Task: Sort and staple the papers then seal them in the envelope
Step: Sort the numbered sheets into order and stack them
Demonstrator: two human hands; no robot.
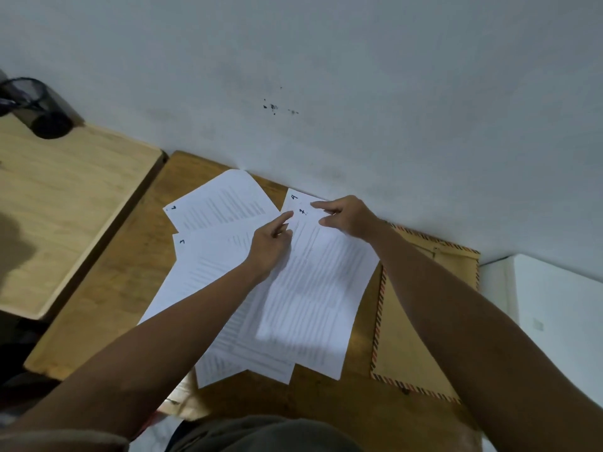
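Note:
Several printed white sheets lie fanned on a small wooden table (107, 301), each with a handwritten number in its top corner. One sheet (222, 200) lies at the far left, a sheet marked 3 (208, 256) below it. The top sheet (319, 288) on the right covers a sheet marked 4 (293, 199). My left hand (270, 246) rests on the papers with its index finger stretched toward the top sheet's corner. My right hand (346, 216) pinches that sheet's upper edge. A brown envelope (421, 321) with a striped border lies to the right, partly under my right forearm.
A lighter wooden tray-like board (65, 203) sits to the left, with a black mesh pen holder (36, 106) at its far corner. A pale wall (326, 76) runs along the table's far edge. A white surface (554, 305) stands at the right.

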